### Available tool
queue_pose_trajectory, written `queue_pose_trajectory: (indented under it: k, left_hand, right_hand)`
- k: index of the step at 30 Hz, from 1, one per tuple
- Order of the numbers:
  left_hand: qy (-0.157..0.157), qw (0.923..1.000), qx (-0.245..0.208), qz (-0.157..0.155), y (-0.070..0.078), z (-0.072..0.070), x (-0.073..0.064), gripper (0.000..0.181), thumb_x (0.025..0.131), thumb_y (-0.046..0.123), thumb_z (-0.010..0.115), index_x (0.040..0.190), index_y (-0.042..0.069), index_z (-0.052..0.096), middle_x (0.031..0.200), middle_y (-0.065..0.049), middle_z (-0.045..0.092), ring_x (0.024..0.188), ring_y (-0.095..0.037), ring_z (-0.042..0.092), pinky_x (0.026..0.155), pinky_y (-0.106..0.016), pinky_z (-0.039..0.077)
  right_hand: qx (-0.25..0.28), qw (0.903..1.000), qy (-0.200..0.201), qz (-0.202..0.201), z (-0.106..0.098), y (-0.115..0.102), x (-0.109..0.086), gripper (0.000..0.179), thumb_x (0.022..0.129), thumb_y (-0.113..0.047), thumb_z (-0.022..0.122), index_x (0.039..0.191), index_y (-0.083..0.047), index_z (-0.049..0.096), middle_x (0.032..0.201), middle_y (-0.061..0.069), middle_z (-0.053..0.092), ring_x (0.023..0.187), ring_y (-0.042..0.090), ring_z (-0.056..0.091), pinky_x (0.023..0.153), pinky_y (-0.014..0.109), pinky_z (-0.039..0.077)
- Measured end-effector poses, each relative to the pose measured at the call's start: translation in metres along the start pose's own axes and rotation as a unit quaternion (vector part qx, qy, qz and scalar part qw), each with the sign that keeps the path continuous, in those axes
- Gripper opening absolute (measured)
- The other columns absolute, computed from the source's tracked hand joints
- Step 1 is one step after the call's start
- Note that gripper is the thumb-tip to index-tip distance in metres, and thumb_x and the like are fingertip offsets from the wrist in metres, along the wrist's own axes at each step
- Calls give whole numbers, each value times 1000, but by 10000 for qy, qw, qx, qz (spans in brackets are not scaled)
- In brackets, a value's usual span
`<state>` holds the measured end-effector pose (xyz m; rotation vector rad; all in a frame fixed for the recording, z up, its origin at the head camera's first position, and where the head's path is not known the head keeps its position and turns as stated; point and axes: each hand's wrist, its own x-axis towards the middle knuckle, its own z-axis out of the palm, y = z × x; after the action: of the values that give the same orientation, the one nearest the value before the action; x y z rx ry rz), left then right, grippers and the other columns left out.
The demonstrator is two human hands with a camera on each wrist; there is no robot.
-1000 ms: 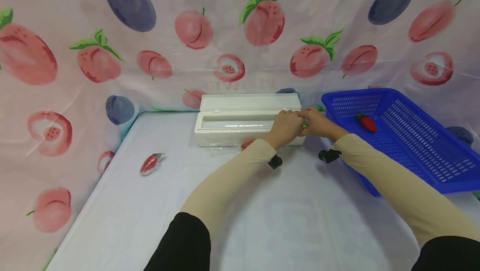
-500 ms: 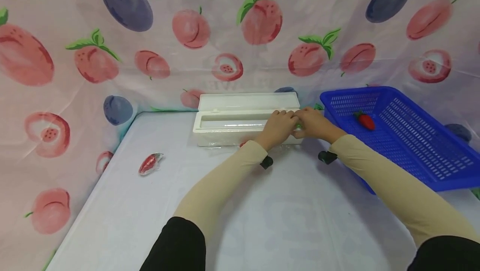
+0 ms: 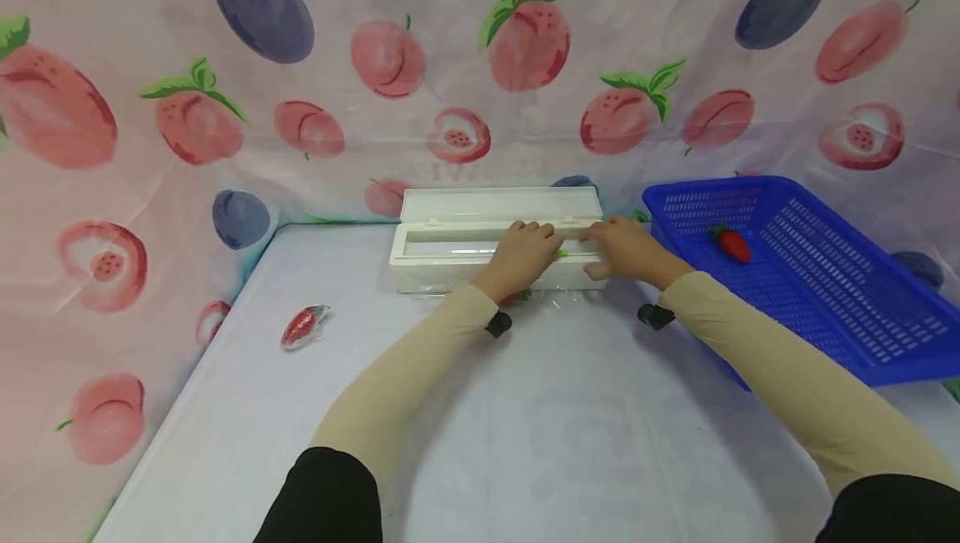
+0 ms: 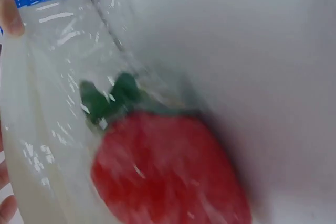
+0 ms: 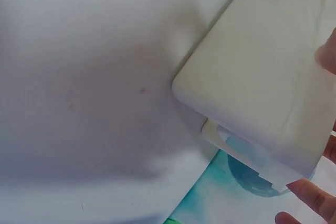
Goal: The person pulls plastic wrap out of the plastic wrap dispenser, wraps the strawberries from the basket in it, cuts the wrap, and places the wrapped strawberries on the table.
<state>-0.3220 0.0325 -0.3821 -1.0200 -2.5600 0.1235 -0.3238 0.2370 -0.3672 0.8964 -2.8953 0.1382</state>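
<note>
A white plastic-wrap dispenser [image 3: 435,276] lies lengthwise at the back of the table, lid [image 3: 498,205] raised and a roll showing inside. My left hand [image 3: 521,255] is over its middle, fingers bent at a small green slide cutter [image 3: 562,253] on the top edge. At the dispenser's right end, my right hand [image 3: 630,249] spreads thumb and fingers, the thumb [image 5: 328,56] at the front face. Clear film [image 4: 63,40] hangs down the front. Against it on the table is a red toy strawberry [image 4: 168,166] with green leaves, under film, mostly hidden by the left wrist in the head view.
A blue mesh basket [image 3: 847,276] stands at the right with one unwrapped strawberry [image 3: 731,244] in it. Another strawberry, wrapped in film [image 3: 302,326], lies on the left of the white-covered table [image 3: 600,443]. A fruit-print cloth [image 3: 480,42] hangs behind.
My left hand has moved left along the dispenser together with the green slide cutter, away from my right hand. The right hand stays near the right end, its fingers now spread.
</note>
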Motion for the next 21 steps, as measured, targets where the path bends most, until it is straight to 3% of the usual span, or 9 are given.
queue_pose_trajectory:
  k: [6, 15, 21]
  left_hand:
    - [82, 9999, -124, 26, -15, 0, -12, 21, 95, 33, 53, 106, 18, 62, 104, 2, 63, 95, -17, 61, 86, -32, 46]
    - [59, 9995, -300, -5, -41, -6, -36, 18, 94, 31, 54, 103, 17, 63, 102, 0, 65, 97, -20, 61, 93, -37, 44]
    - [264, 9992, -306, -12, -57, -6, -56, 16, 93, 29, 57, 100, 16, 64, 100, -1, 65, 96, -20, 62, 94, -39, 45]
  right_hand:
    - [-448, 9989, -106, -31, -1, -4, 2, 48, 77, -31, 70, 116, -4, 62, 117, 18, 64, 107, 43, 55, 88, 61, 43]
    - [-353, 9992, -171, 5, 1, -3, 1, 50, 77, -31, 69, 118, -3, 60, 119, 19, 62, 110, 44, 54, 91, 61, 41]
    - [-392, 9991, -161, 19, 3, -1, 0, 50, 77, -31, 69, 118, -4, 60, 120, 18, 63, 110, 44, 54, 90, 60, 41]
